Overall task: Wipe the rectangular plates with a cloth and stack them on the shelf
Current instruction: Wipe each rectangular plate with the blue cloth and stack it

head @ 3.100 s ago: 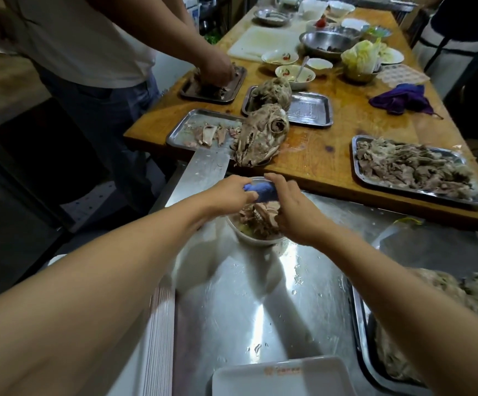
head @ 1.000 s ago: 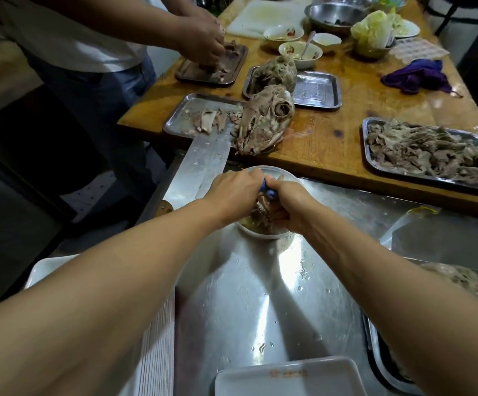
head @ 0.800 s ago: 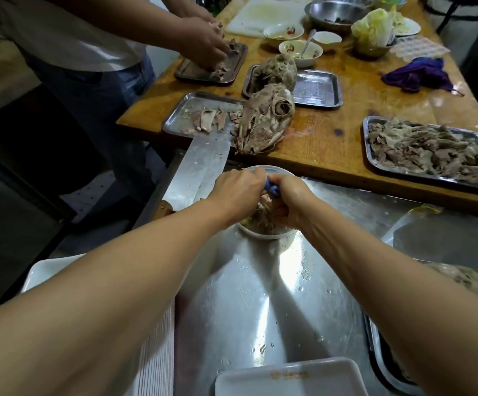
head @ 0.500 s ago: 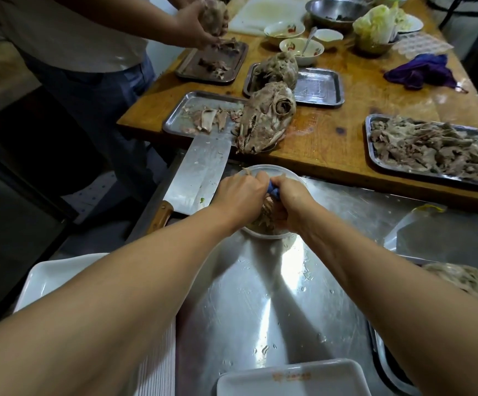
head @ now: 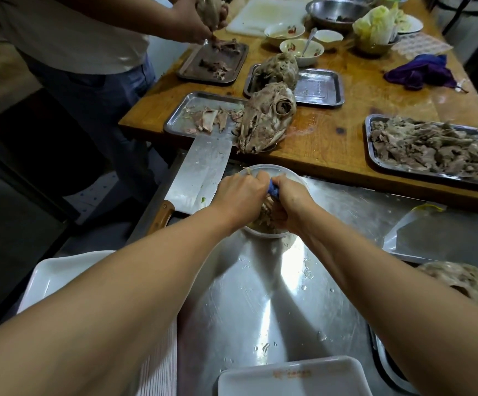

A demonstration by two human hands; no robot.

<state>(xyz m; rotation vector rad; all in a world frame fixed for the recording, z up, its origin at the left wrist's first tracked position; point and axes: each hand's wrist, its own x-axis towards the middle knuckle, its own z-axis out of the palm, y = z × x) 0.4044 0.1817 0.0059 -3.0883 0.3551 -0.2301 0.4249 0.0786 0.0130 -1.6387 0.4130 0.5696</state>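
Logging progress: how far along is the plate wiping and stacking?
Done: nothing visible; no shelf in view. In hand: left hand and right hand grip a blue cloth over a clear bowl of meat scraps. Left: both white rectangular plates sit untouched on the steel counter.

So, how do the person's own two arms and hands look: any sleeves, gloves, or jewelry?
Both forearms are bare up to the frame edge, with no sleeves visible. The left hand and right hand wear no gloves. No watch, bracelet or ring is visible on the parts that show.
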